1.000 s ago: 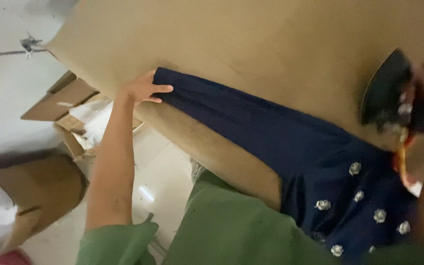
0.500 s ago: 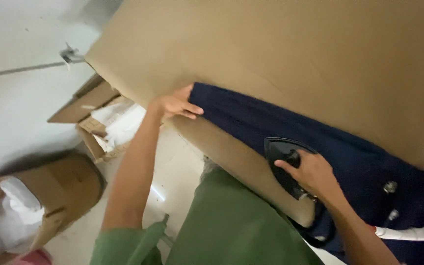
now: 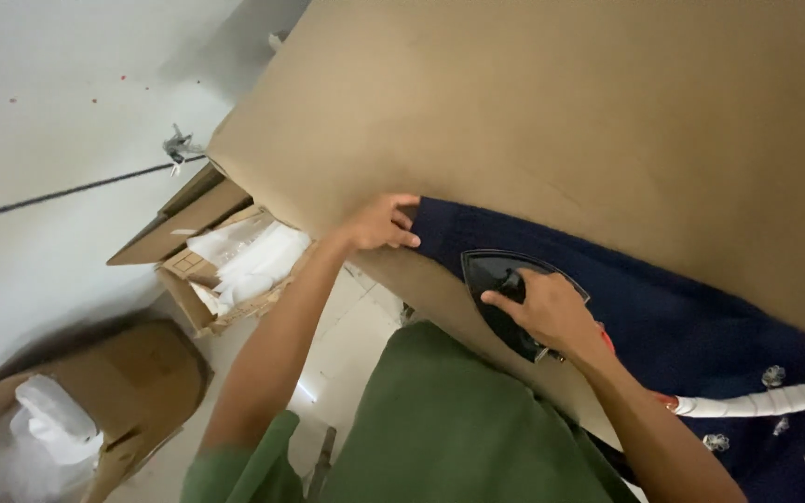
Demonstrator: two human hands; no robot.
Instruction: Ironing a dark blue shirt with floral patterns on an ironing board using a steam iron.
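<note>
Tan padded ironing table (image 3: 561, 112) fills twelve to three o'clock; open brown cardboard boxes (image 3: 225, 265) holding white wrapping at nine; another box (image 3: 132, 382) at seven.

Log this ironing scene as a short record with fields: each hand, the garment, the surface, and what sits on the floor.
left hand: presses flat on the end of the dark blue garment, near the table edge
right hand: grips the black iron, which rests on the garment
garment: spread across the table, small white floral decorations at its lower right part
surface: tan covered table
cord: white hose runs off to the right from near the right wrist
floor: open cardboard box holding white packaging; another box with clear plastic
</note>
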